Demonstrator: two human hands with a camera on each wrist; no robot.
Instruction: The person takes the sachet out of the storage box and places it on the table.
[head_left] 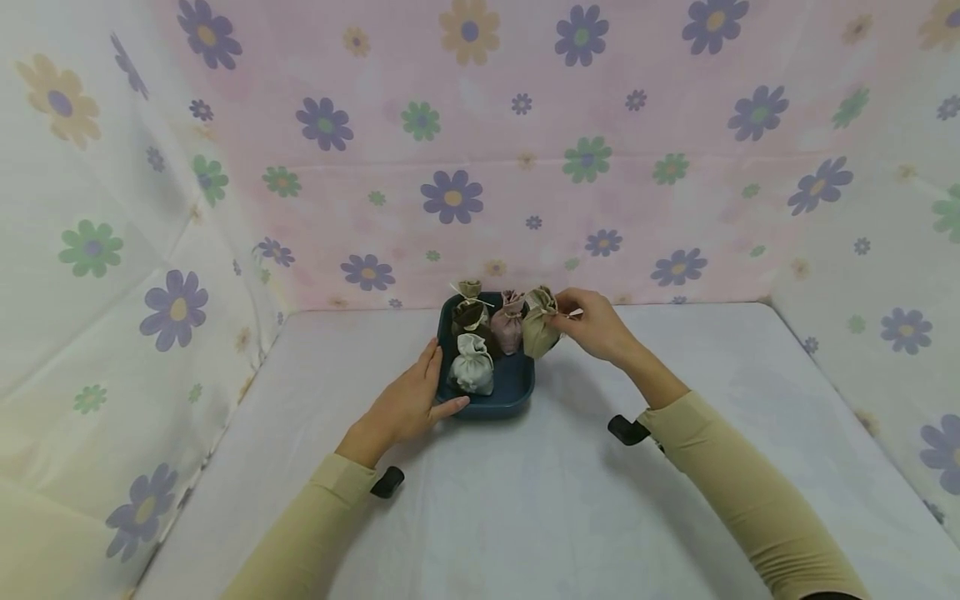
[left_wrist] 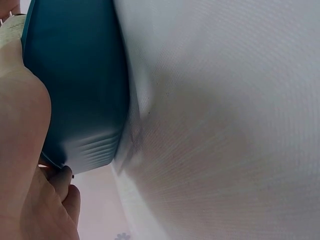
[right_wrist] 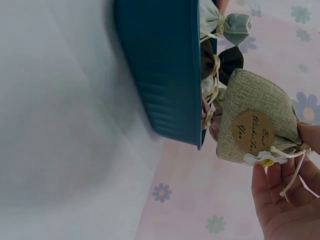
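Note:
My right hand (head_left: 597, 327) pinches the gathered neck of a beige burlap drawstring pouch (head_left: 540, 335) at the right rim of a dark blue plastic bin (head_left: 510, 406). In the right wrist view this pouch (right_wrist: 240, 95) hangs just outside the rim, showing a round "Best Wishes For You" label (right_wrist: 253, 131) and a white flower. Around the bin's left front corner, my left hand (head_left: 405, 404) grips it, thumb by the front rim and fingers along the left side. Inside sit a pale grey-white pouch (head_left: 472, 375), a mauve pouch (head_left: 507, 325) and a dark brown pouch (head_left: 470, 317).
Another olive-beige pouch top (head_left: 469, 289) shows at the bin's back left, partly hidden. The bin stands on a white-covered table (head_left: 480, 500), near its back edge. Flower-patterned cloth (head_left: 495, 125) hangs behind and at both sides. A black wrist-camera piece (head_left: 627, 430) juts from the right sleeve.

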